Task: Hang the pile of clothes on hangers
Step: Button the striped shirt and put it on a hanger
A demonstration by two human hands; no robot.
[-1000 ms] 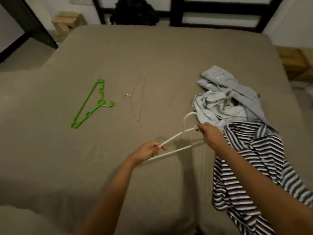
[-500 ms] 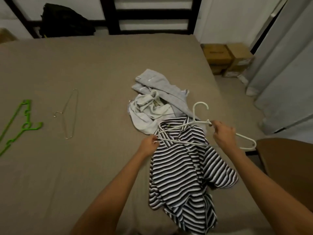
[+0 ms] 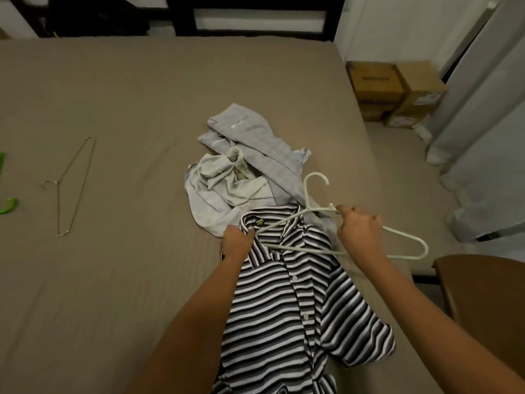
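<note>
Evidently at the threading step — the right hand (image 3: 359,231) has its grip closed round the neck of the white plastic hanger (image 3: 403,234), the left hand (image 3: 237,240) pinching its tip at the collar of the striped polo shirt (image 3: 284,302) lying on the bed (image 3: 113,280) — the tip next needs slipping inside the neck opening.

Cardboard boxes (image 3: 395,89) are sitting on the floor (image 3: 397,166) well beyond the right fingers (image 3: 349,211); grey curtains (image 3: 483,137) are hanging farther right; brown furniture (image 3: 483,294) is standing right of them, nearer.
</note>
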